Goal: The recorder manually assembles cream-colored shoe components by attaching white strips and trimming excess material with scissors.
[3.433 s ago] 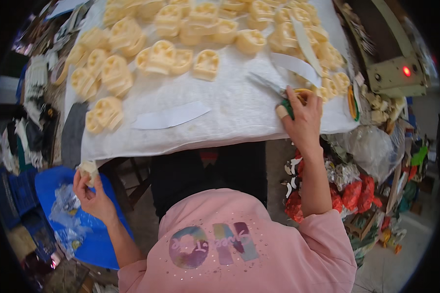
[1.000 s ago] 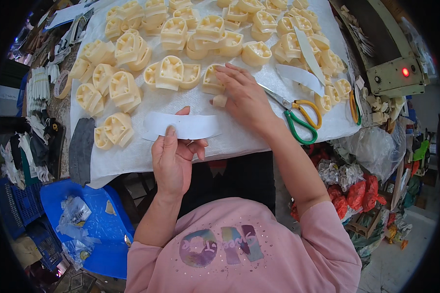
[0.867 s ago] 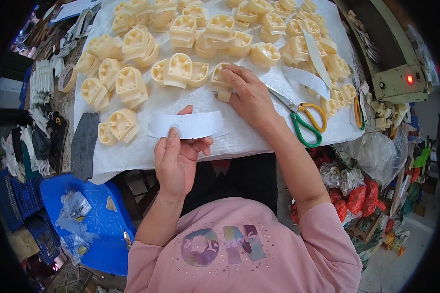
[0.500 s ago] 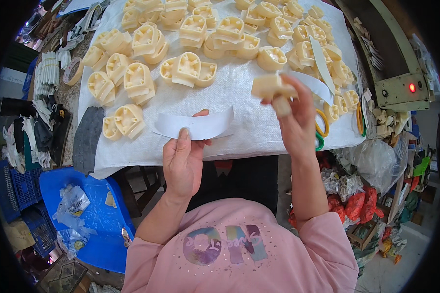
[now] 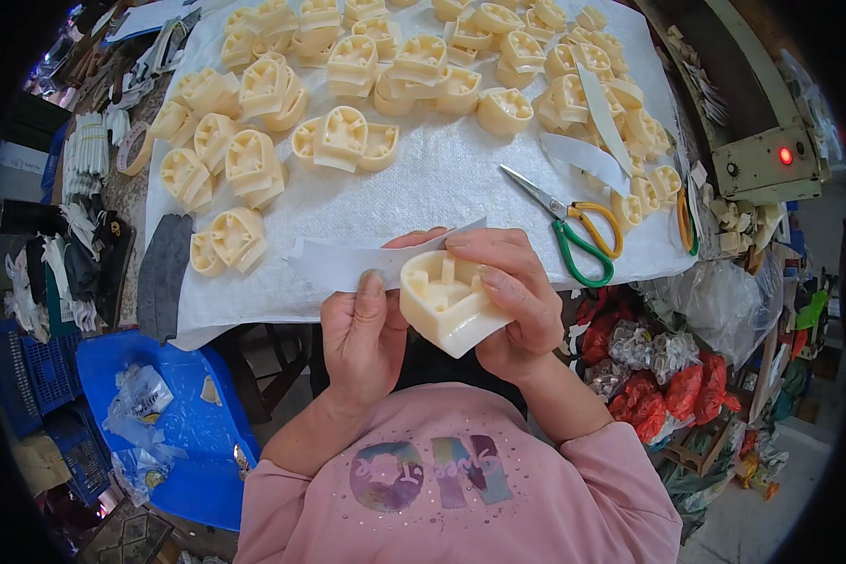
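A curved white strip (image 5: 334, 267), paper-like or thin leather, is pinched between the thumb and fingers of my left hand (image 5: 362, 329) just over the table's near edge. In my right hand (image 5: 517, 296) is a cream hollow plastic shoe heel (image 5: 446, 305), its D-shaped open side with inner posts facing up. The heel sits close in front of the strip, beside my left fingertips. My right index finger lies along the strip's right end. Scissors (image 5: 569, 221) with one green and one yellow handle lie on the table, right of my hands.
Many similar cream heels (image 5: 348, 136) stand across the white sheet (image 5: 461, 193) covering the table. Loose strips (image 5: 587, 162) lie by the right-hand heels. A dark grey piece (image 5: 166, 277) hangs at the left edge. A blue chair (image 5: 197, 470) stands lower left; bagged scraps (image 5: 644, 395) lie lower right.
My right hand has come down and left with the heel, from the right side to beside my left hand. The scissors are now uncovered. My left hand still holds the strip.
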`<state>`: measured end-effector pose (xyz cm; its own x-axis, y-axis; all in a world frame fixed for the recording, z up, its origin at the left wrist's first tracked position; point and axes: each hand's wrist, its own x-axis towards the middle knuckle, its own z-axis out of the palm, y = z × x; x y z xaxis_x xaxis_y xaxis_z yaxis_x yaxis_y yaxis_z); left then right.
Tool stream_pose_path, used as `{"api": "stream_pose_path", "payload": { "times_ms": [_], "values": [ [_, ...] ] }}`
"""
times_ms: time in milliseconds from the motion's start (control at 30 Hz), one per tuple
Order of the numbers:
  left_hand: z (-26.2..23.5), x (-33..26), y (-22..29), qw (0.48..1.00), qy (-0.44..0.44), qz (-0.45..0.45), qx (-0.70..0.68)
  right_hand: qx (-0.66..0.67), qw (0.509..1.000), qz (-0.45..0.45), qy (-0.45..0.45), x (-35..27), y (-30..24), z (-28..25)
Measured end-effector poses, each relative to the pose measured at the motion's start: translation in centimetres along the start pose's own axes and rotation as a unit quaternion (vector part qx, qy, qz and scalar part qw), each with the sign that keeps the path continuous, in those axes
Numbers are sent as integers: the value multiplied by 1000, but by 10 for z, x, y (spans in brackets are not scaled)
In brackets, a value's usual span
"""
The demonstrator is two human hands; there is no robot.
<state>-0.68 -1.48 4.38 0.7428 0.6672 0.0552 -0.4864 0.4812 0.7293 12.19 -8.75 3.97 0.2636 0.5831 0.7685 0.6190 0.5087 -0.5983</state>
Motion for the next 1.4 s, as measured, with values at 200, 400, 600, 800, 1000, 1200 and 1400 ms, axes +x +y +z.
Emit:
{"api": "stream_pose_path", "payload": {
  "times_ms": [200, 400, 600, 800, 1000, 1200, 1400],
  "values": [
    [3, -1, -1, 1000, 5, 2, 26, -10, 999, -23, 21, 2, 2, 2],
    [5, -6, 2, 998, 26, -3, 50, -21, 999, -20, 25, 4, -1, 3],
    [10, -8, 5, 998, 27, -14, 62, -95, 995, -29, -2, 1, 4, 0],
    [4, -7, 7, 990, 24, -11, 141, -189, 981, -43, -17, 0, 10, -3],
    [-7, -2, 23, 947, 109, 70, 293, -249, 966, -14, -61, 12, -6, -13],
    [-3, -1, 15, 954, 104, 10, 281, -339, 924, 19, -176, 20, -19, -17],
    [1, 1, 6, 951, 87, -24, 295, -350, 903, 80, -234, 21, -22, -20]
  ]
}}
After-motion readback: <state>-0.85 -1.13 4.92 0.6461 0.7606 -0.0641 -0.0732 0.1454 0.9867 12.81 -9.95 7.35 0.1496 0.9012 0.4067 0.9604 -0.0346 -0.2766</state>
